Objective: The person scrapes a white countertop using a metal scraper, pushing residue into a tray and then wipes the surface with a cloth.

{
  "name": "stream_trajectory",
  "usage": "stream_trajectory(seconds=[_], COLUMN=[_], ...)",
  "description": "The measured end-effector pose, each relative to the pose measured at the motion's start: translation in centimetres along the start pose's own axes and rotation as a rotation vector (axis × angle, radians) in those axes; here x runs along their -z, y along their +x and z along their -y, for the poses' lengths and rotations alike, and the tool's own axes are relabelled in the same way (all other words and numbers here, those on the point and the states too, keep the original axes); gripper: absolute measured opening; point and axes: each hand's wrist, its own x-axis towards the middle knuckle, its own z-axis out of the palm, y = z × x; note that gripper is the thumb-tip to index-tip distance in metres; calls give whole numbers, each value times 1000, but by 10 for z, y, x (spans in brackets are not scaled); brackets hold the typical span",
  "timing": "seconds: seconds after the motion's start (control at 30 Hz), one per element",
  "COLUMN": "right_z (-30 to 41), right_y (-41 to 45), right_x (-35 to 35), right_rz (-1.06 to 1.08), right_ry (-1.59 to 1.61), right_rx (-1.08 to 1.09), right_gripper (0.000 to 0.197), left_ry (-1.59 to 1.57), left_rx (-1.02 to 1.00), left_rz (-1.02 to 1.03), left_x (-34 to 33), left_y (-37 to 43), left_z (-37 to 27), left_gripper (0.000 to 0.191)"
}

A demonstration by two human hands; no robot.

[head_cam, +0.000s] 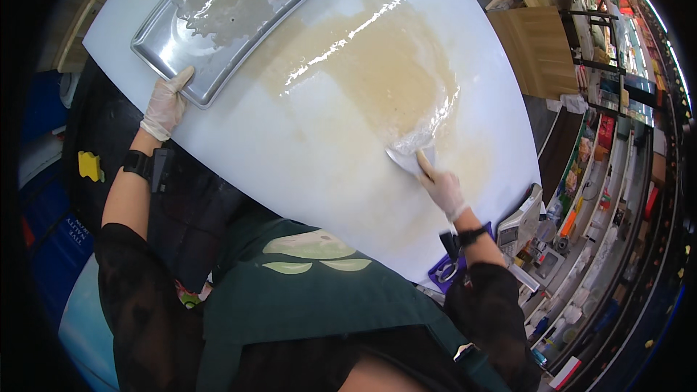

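My left hand [167, 103], in a thin pale glove, grips the near left corner of a shallow metal tray [209, 79]. A puddle of cloudy liquid [231, 8] lies in that tray. My right hand [441, 185], gloved too, holds a flat scraper [408, 162] by its handle. The scraper's blade rests on the white tabletop [326, 174], with wet, whitish matter along its edge. Beyond it a wide, thin layer of tan liquid [375, 60] spreads over the top towards the tray.
A weighing scale [520, 220] and a purple item [441, 275] are at the table's right edge. Crowded shelves [591, 201] and a cardboard box [533, 51] are on the right. A yellow sponge-like piece [89, 165] lies on a dark surface left of the table.
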Motion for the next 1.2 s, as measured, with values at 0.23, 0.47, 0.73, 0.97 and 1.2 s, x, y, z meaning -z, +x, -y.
stream_trajectory(seconds=[0.23, 0.47, 0.73, 0.97, 1.2], right_z=[72, 195, 267, 297, 224], right_y=[140, 212, 257, 223, 178], right_x=[27, 110, 169, 178, 115], right_rz=[-330, -450, -652, -891, -257], right_ry=[-65, -73, -697, -963, 301], right_rx=[440, 594, 719, 600, 335], right_gripper=[50, 55, 64, 77, 56], left_ry=[10, 28, -37, -3, 26], left_rx=[-32, -19, 39, 56, 20], left_rz=[2, 39, 25, 6, -7], left_x=[-18, -20, -25, -17, -22], left_y=[-3, -5, -8, -8, -4], left_z=[-7, -6, -9, -7, -11], left_gripper=[40, 43, 45, 44, 37])
